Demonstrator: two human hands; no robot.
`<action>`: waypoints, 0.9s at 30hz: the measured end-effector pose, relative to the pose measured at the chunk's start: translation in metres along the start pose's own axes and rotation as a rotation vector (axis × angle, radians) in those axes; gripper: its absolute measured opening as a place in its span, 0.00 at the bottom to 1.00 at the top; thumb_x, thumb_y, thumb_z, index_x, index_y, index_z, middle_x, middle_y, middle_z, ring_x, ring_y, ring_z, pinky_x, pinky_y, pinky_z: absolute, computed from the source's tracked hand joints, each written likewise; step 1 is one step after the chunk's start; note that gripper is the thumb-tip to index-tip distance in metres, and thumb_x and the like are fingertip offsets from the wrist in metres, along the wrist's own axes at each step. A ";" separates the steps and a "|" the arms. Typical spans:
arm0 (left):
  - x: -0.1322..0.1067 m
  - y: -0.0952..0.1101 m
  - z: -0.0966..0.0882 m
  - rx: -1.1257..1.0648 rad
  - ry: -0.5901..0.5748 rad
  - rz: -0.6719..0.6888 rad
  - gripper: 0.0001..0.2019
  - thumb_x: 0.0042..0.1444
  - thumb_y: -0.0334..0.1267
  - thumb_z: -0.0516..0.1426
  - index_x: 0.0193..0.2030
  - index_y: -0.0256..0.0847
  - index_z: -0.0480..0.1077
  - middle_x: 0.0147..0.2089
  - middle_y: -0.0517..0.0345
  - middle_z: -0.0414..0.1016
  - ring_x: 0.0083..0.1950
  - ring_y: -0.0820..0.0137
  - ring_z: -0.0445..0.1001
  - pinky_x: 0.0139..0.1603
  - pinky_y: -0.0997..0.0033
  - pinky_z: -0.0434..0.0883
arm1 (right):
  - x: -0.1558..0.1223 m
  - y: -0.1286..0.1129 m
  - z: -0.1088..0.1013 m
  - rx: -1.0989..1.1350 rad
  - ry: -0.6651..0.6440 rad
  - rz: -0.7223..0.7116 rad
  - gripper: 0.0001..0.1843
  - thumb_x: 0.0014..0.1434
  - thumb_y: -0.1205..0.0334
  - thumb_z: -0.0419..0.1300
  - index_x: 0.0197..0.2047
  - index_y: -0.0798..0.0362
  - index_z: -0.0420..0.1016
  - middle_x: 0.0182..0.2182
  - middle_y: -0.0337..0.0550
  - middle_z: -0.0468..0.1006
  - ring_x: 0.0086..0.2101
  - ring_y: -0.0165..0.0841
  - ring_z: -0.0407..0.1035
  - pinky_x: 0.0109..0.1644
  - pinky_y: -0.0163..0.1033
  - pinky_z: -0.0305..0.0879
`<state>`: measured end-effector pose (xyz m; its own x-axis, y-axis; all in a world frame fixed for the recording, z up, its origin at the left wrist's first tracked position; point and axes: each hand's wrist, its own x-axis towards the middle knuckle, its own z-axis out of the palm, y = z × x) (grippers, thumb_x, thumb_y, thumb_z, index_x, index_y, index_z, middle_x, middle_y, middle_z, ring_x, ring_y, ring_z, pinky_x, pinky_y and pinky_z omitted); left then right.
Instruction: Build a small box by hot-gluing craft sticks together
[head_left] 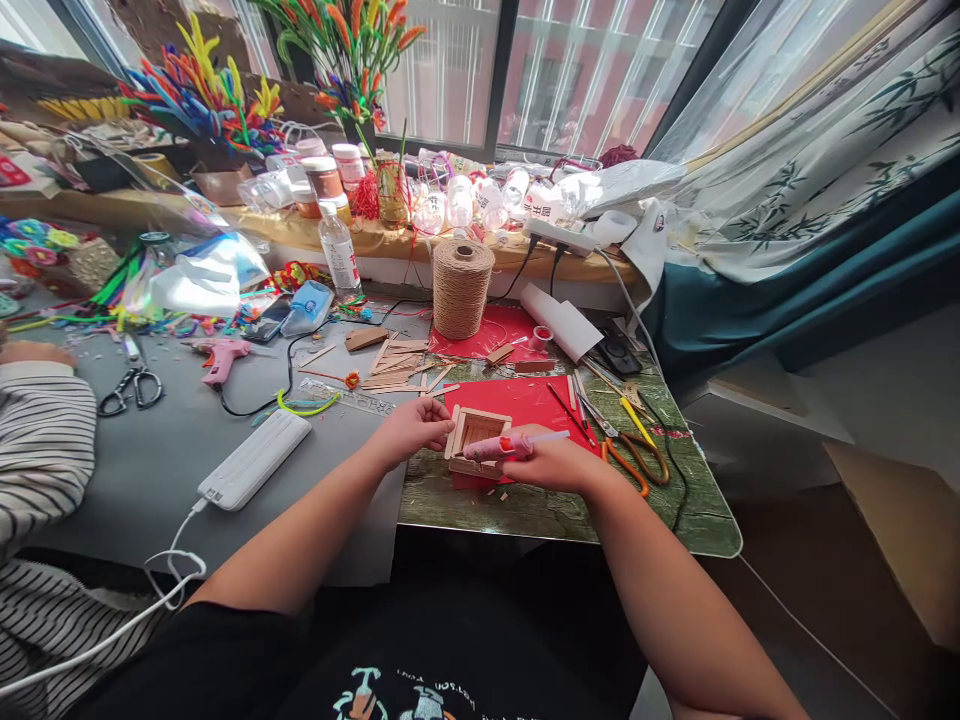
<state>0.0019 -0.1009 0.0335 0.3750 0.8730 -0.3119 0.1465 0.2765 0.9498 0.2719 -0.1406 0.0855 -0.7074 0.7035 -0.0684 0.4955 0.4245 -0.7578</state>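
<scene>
Head view: stick frame (474,432) at cluttered table (172,450) beside window (450,80)

— What sort of place are we in?
— A home craft corner, we think. Just beyond our left hand (416,428) lie wooden sticks (397,365) and a twine spool (463,287), and further left a pink glue gun (220,358) and scissors (131,388).
— Why a home?
— Far beyond, pipe-cleaner flowers (202,95) crowd the window ledge (450,240), and a patterned curtain (825,130) hangs past our right hand (551,462).

Stick frame (474,430) on paper sheet (525,395); twine spool (463,287) behind; power bank (253,458) left; scissors (606,440) right.
</scene>
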 end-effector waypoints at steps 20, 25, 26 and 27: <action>0.003 -0.003 0.001 0.074 0.046 0.107 0.17 0.53 0.48 0.69 0.39 0.39 0.72 0.34 0.59 0.78 0.36 0.69 0.79 0.40 0.69 0.71 | -0.012 0.028 0.019 0.590 0.207 0.136 0.23 0.63 0.54 0.63 0.59 0.51 0.81 0.37 0.44 0.83 0.35 0.34 0.74 0.41 0.39 0.72; 0.003 -0.002 0.004 0.076 0.050 0.090 0.17 0.52 0.49 0.69 0.39 0.40 0.72 0.33 0.59 0.78 0.34 0.68 0.79 0.40 0.68 0.71 | -0.028 0.056 0.037 0.905 0.418 0.342 0.18 0.59 0.50 0.68 0.46 0.54 0.81 0.20 0.36 0.70 0.19 0.28 0.61 0.20 0.32 0.52; 0.003 -0.002 0.004 0.082 0.053 0.090 0.17 0.52 0.49 0.69 0.39 0.40 0.72 0.34 0.59 0.78 0.35 0.68 0.79 0.40 0.68 0.71 | -0.030 0.062 0.041 0.960 0.449 0.329 0.17 0.58 0.50 0.67 0.44 0.53 0.81 0.22 0.37 0.71 0.20 0.28 0.62 0.20 0.32 0.52; 0.003 -0.002 0.004 0.090 0.057 0.091 0.17 0.52 0.49 0.69 0.39 0.40 0.72 0.34 0.59 0.78 0.35 0.68 0.79 0.40 0.68 0.71 | -0.032 0.068 0.044 1.011 0.472 0.310 0.15 0.59 0.50 0.67 0.43 0.52 0.80 0.23 0.38 0.72 0.20 0.28 0.62 0.19 0.32 0.52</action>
<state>0.0068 -0.1004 0.0308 0.3386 0.9149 -0.2199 0.1966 0.1598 0.9674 0.3061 -0.1594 0.0081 -0.2615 0.9311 -0.2545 -0.1649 -0.3029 -0.9386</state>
